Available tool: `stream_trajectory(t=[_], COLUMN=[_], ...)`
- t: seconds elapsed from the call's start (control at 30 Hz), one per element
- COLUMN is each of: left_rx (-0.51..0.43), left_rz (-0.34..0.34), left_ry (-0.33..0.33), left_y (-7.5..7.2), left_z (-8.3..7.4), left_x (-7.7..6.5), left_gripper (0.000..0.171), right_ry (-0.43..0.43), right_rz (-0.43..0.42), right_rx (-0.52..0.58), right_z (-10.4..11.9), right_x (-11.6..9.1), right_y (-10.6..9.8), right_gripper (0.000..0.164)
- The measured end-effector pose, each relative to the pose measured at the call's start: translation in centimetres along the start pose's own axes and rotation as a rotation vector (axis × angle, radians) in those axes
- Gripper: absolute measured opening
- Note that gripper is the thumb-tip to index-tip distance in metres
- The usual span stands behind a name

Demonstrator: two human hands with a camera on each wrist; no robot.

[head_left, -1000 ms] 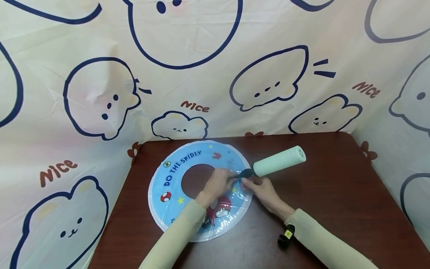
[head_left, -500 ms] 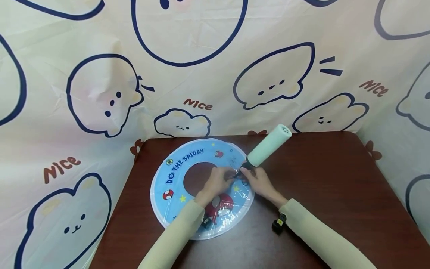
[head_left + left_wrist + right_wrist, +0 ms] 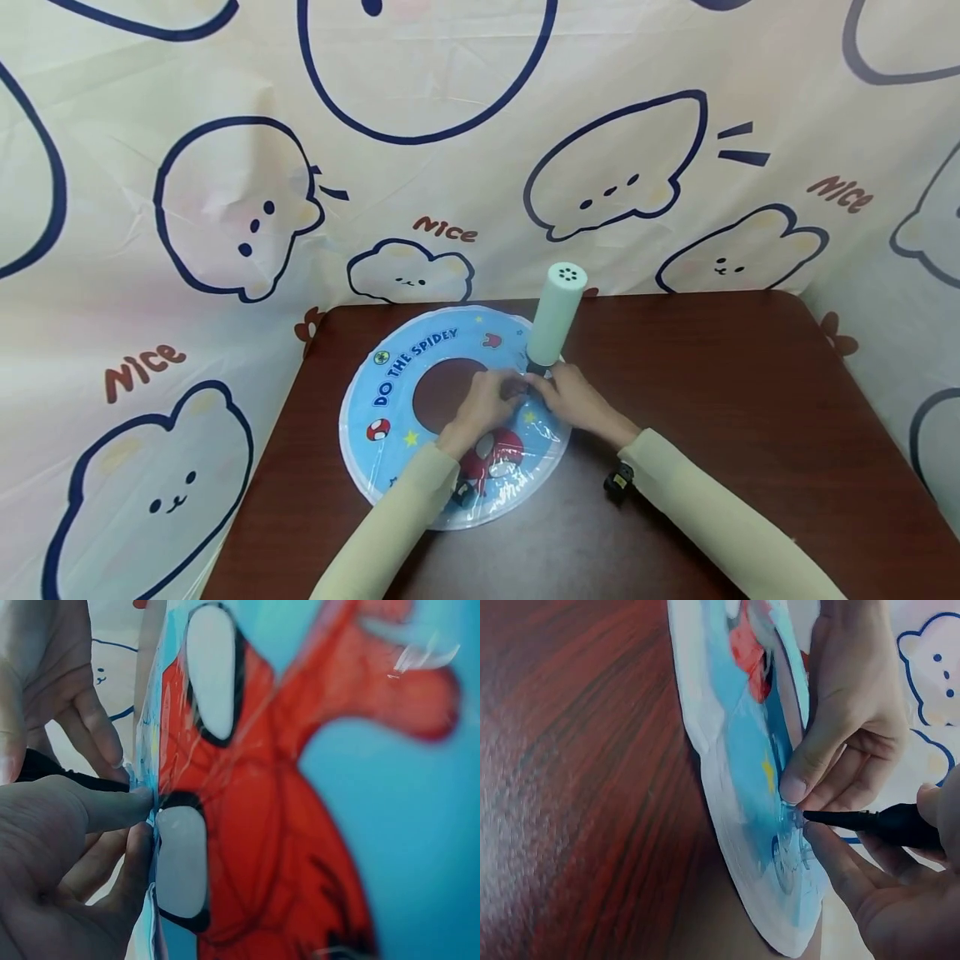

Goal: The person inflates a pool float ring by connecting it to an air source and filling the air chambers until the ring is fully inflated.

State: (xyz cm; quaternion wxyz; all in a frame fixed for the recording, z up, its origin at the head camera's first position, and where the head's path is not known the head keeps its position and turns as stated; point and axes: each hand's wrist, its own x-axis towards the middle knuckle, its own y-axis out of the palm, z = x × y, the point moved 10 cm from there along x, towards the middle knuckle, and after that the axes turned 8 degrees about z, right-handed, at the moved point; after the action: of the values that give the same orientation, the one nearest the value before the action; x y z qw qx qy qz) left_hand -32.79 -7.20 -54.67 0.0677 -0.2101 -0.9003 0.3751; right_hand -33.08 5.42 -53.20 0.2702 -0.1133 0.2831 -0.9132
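Observation:
A blue, white-edged swim ring with a red cartoon figure lies on the table. My left hand pinches its clear valve between thumb and fingers. Above the ring's right side, a mint-green air pump stands nearly upright, its hole-dotted end upward. My right hand grips the pump low down, around its black nozzle. In the right wrist view the nozzle's tip meets the valve, right beside the left fingertips. The left wrist view has both hands close together at the ring's surface, partly hiding the black nozzle.
The dark brown wooden table extends to the right of the ring. Behind it hangs a cream cloth with cartoon bear outlines. A small black device sits at the right wrist.
The pump has swung from lying tilted far to the right to nearly upright. My right hand has shifted left and closer to the left hand, which stays at the valve.

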Motion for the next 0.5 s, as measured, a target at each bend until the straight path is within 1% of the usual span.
stream_trajectory(t=[0.07,0.17,0.27,0.43,0.5], left_rx=[-0.005,-0.013,-0.015,-0.006,-0.001], left_rz=[-0.001,-0.005,-0.013,-0.025,-0.028], left_ry=[-0.001,-0.002,-0.003,-0.005,-0.004], left_y=[-0.01,-0.02,-0.07,-0.07,-0.07], left_z=[0.02,0.09,0.18,0.37,0.37], left_x=[-0.06,-0.08,-0.02,0.09,0.10], left_gripper=[0.032,0.032,0.030,0.027,0.026], right_ry=[-0.008,-0.010,0.003,0.023,0.025], right_rz=[0.008,0.009,0.011,0.027,0.033], right_rx=[0.038,0.033,-0.017,-0.145,-0.177], right_z=[0.00,0.13,0.34,0.67,0.71], right_x=[0.01,0.05,0.17,0.43,0.50], right_y=[-0.04,-0.14,-0.18,-0.03,0.00], right_gripper=[0.053,0.055,0.052,0.047,0.047])
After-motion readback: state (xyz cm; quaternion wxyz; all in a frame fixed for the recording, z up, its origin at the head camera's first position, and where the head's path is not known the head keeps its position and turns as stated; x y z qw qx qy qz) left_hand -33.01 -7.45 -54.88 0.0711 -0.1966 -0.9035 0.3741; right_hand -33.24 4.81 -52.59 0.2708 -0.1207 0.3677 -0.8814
